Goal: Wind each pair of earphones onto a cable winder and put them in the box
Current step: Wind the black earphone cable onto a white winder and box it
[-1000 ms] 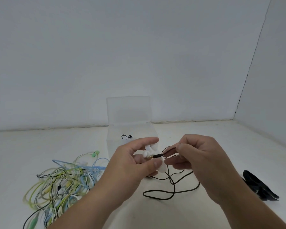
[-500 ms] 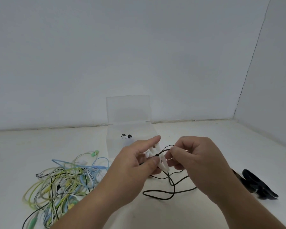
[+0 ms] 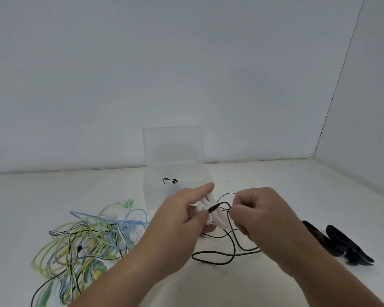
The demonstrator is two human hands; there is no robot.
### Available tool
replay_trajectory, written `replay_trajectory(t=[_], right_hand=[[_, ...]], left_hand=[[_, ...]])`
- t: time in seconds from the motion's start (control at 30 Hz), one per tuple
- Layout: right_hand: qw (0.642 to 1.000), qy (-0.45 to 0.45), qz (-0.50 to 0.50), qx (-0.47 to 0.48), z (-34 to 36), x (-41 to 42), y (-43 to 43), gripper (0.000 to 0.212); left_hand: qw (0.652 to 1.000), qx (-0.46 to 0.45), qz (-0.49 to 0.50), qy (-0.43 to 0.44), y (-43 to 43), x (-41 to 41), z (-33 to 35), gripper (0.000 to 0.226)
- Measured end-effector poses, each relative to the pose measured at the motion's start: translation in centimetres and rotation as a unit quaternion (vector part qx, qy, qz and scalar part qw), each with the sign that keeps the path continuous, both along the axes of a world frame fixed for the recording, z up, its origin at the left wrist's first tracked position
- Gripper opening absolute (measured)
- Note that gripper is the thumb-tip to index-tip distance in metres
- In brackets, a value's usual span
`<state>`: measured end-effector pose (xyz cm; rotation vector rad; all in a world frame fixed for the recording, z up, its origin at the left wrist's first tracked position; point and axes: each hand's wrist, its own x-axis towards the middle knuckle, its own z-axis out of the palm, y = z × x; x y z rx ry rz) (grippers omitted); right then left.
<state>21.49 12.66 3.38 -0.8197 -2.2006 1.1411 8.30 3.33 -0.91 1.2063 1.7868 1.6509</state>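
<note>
Hands gripping winder, cable, plug pointing left

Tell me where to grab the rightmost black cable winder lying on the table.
Pinch the black cable winder across its width near mid-length, coming straight down from above. It lies flat on the table, long and thin, so only its two long edges offer purchase. The right hand sits nearest, but now pinches the black cable.

2 plain grey walls, far wall and right wall, meet at a dark seam above a white surface in soft light.
</note>
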Motion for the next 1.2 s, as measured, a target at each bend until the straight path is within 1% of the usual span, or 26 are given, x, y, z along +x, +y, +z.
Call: replay_trajectory(t=[0.07,0.13,0.2,0.3,0.4,0.5,0.7,0.83,1.0,1.13,1.2], right_hand=[[1.0,-0.028,0.006,-0.009,-0.5,-0.1,0.4,0.031],[0.999,-0.032,-0.001,0.001,-0.9,0.0,0.6,0.031],[1.0,-0.013,0.006,0.015,-0.9,-0.1,0.6,0.023],[0.999,0.036,0.013,0.018,-1.0,-0.2,0.7,0.008],[0.998,0.053,0.001,0.033,-1.0,-0.3,0.8,0.003],[0.999,0.041,0.009,0.029,-1.0,-0.2,0.7,0.008],[0.999,0.022,0.005,0.038,-1.4,-0.6,0.3,0.018],[0.998,0.031,-0.002,0.054,-1.7,-0.6,0.3,0.015],[0.996,0.019,-0.002,0.085,-2.0,-0.9,0.3,0.016],[0.994,0.01,-0.017,0.105,-1.9,-1.0,0.2,0.017],[0.994,0.009,-0.015,0.106,-1.9,-1.0,0.2,0.016]], left_hand=[[1.0,0.006,0.007,0.021,0.0,-0.1,0.0,0.049],[0.999,0.007,0.017,0.049,0.0,-0.1,0.2,0.048],[0.996,0.0,0.023,0.087,-0.2,-0.1,0.3,0.047],[0.984,-0.021,0.041,0.172,-0.3,-0.1,0.3,0.047],[0.974,-0.033,0.052,0.218,-0.3,-0.1,0.1,0.047],[0.973,-0.034,0.048,0.225,-0.2,-0.1,-0.2,0.047],[0.981,-0.007,0.052,0.185,-0.1,-0.4,-0.4,0.046],[0.981,0.005,0.046,0.187,-0.1,-0.4,-0.5,0.048],[0.98,0.016,0.045,0.193,0.0,-0.5,-0.6,0.05],[0.974,-0.006,0.029,0.223,-0.1,-0.4,-0.7,0.06],[0.975,-0.011,0.026,0.221,-0.1,-0.4,-0.7,0.063]])
